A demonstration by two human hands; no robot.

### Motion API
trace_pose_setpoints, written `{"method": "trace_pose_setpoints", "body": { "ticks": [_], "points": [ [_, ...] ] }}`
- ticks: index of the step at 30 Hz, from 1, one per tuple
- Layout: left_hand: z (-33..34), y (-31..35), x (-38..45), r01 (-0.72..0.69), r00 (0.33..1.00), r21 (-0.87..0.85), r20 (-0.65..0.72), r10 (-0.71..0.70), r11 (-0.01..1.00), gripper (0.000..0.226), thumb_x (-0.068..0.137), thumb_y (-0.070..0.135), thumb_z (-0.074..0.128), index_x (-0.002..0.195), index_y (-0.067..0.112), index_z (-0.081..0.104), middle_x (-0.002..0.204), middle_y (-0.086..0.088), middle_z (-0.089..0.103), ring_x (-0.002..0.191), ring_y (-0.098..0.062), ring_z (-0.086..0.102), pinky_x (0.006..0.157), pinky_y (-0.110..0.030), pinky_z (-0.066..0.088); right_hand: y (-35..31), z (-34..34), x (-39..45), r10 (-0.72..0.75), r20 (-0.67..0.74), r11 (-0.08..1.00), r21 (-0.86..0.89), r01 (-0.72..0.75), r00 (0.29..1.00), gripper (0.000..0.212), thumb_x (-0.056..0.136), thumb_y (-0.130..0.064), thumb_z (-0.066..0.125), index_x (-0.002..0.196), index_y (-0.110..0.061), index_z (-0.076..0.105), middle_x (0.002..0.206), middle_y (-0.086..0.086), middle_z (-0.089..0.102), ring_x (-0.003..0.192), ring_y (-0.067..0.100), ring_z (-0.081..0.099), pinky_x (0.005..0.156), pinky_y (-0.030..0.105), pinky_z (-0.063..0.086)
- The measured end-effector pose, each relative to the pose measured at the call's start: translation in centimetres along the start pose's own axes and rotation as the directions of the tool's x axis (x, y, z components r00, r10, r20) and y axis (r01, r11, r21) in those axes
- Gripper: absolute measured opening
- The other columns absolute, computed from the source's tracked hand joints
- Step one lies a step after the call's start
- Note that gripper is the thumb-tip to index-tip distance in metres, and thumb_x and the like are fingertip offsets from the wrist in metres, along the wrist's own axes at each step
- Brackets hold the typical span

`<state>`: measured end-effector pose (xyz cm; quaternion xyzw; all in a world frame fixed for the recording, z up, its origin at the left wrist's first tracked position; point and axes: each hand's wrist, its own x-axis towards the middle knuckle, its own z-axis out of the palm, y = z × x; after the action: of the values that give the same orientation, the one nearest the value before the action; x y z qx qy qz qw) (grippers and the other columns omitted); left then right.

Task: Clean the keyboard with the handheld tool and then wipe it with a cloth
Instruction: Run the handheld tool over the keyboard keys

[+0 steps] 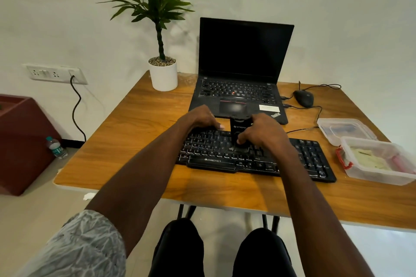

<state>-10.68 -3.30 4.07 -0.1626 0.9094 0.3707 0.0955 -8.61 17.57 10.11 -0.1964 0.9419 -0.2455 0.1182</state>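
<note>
A black keyboard (310, 159) lies across the wooden table (139, 119) in front of me. My right hand (261, 134) grips a black handheld tool (239, 129), which stands upright with its lower end on the middle keys. My left hand (200, 118) rests on the keyboard's far left edge, its fingers lying over the top row of keys. A pale cloth (369, 159) lies inside a clear plastic box (380, 175) at the right of the table.
An open black laptop (243, 69) stands behind the keyboard. A wired mouse (304, 98) and a box lid (344, 129) lie to the right. A white plant pot (163, 74) stands at the back left. On the floor at left are a bottle (56, 147) and a red bin (20, 141).
</note>
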Motion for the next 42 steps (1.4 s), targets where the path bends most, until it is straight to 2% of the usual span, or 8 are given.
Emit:
{"method": "trace_pose_setpoints", "body": {
  "ticks": [6, 11, 14, 18, 23, 30, 35, 42],
  "points": [
    [-1.2, -2.6, -1.2, -0.115, 0.989, 0.033, -0.091, 0.118, 0.993, 0.039, 0.089, -0.002, 0.055, 0.052, 0.008, 0.05, 0.046, 0.007, 0.052, 0.044, -0.006, 0.048, 0.053, -0.023, 0.032, -4.7, 4.6, -0.1, -0.176, 0.061, 0.974, 0.157, 0.165, 0.982, 0.033, 0.073, -0.023, 0.079, 0.1, -0.022, 0.061, 0.095, -0.001, 0.068, 0.079, 0.014, 0.064, 0.066, 0.028, 0.053],
    [-1.8, -5.7, -3.4, -0.166, 0.945, -0.132, -0.303, 0.12, 0.977, 0.038, 0.09, 0.036, 0.066, 0.061, 0.011, 0.067, 0.05, 0.001, 0.052, 0.043, -0.008, 0.042, 0.047, -0.021, 0.033, -2.4, 2.1, -0.1, -0.049, 0.058, 0.993, 0.112, 0.042, 0.997, 0.033, 0.075, -0.02, 0.079, 0.097, -0.02, 0.054, 0.095, 0.002, 0.065, 0.085, 0.02, 0.064, 0.071, 0.033, 0.053],
    [-1.4, -8.5, -4.2, -0.234, 0.882, -0.248, -0.46, 0.098, 0.94, 0.041, 0.09, 0.046, 0.063, 0.071, 0.011, 0.075, 0.067, -0.003, 0.071, 0.059, -0.016, 0.061, 0.062, -0.027, 0.044, -2.3, 1.7, -0.1, -0.036, -0.008, 0.999, 0.036, 0.037, 0.999, 0.034, 0.074, -0.024, 0.08, 0.096, -0.018, 0.056, 0.096, 0.003, 0.066, 0.085, 0.021, 0.064, 0.073, 0.034, 0.052],
    [-0.2, -10.0, -4.2, -0.282, 0.796, -0.308, -0.604, 0.042, 0.909, 0.035, 0.09, 0.044, 0.063, 0.073, 0.016, 0.075, 0.07, -0.004, 0.073, 0.066, -0.02, 0.067, 0.064, -0.036, 0.051, -5.5, 4.5, -0.1, -0.16, 0.044, 0.977, 0.153, 0.151, 0.986, 0.035, 0.074, -0.023, 0.079, 0.105, -0.021, 0.061, 0.1, 0.0, 0.067, 0.084, 0.017, 0.063, 0.068, 0.029, 0.053],
    [-0.1, -10.6, -4.1, -0.242, 0.702, -0.204, -0.712, 0.026, 0.948, 0.021, 0.092, 0.027, 0.063, 0.085, 0.012, 0.074, 0.077, 0.0, 0.071, 0.071, -0.015, 0.065, 0.064, -0.022, 0.046, -5.5, 4.5, 0.2, -0.145, 0.082, 0.971, 0.204, 0.126, 0.986, 0.044, 0.073, -0.021, 0.08, 0.113, -0.019, 0.061, 0.105, 0.001, 0.066, 0.093, 0.021, 0.064, 0.084, 0.04, 0.055],
    [-0.4, -11.1, -3.6, -0.223, 0.746, -0.241, -0.666, 0.006, 0.945, 0.016, 0.086, 0.023, 0.07, 0.094, 0.009, 0.076, 0.084, 0.001, 0.071, 0.076, -0.011, 0.064, 0.063, -0.015, 0.043, -4.4, 2.8, 0.3, -0.07, 0.043, 0.996, 0.051, 0.067, 0.997, 0.036, 0.075, -0.024, 0.08, 0.102, -0.018, 0.058, 0.096, 0.001, 0.064, 0.08, 0.016, 0.059, 0.063, 0.026, 0.045],
    [-1.0, -11.9, -4.1, -0.236, 0.81, -0.288, -0.585, 0.024, 0.928, 0.014, 0.086, 0.025, 0.067, 0.089, 0.014, 0.076, 0.08, 0.001, 0.074, 0.07, -0.012, 0.067, 0.066, -0.026, 0.051, -8.1, 6.7, 0.7, -0.223, 0.074, 0.957, 0.207, 0.204, 0.972, 0.047, 0.074, -0.023, 0.078, 0.118, -0.023, 0.062, 0.104, 0.001, 0.068, 0.082, 0.013, 0.063, 0.067, 0.028, 0.052],
    [-1.1, -12.2, -4.4, -0.249, 0.817, -0.266, -0.574, 0.055, 0.931, 0.016, 0.089, 0.023, 0.066, 0.096, 0.013, 0.076, 0.093, 0.0, 0.074, 0.087, -0.01, 0.067, 0.076, -0.023, 0.049, -5.4, 3.8, 1.0, -0.084, 0.075, 0.994, 0.077, 0.078, 0.994, 0.043, 0.076, -0.019, 0.079, 0.114, -0.014, 0.06, 0.1, 0.003, 0.064, 0.085, 0.019, 0.061, 0.082, 0.035, 0.053]
  ]
}}
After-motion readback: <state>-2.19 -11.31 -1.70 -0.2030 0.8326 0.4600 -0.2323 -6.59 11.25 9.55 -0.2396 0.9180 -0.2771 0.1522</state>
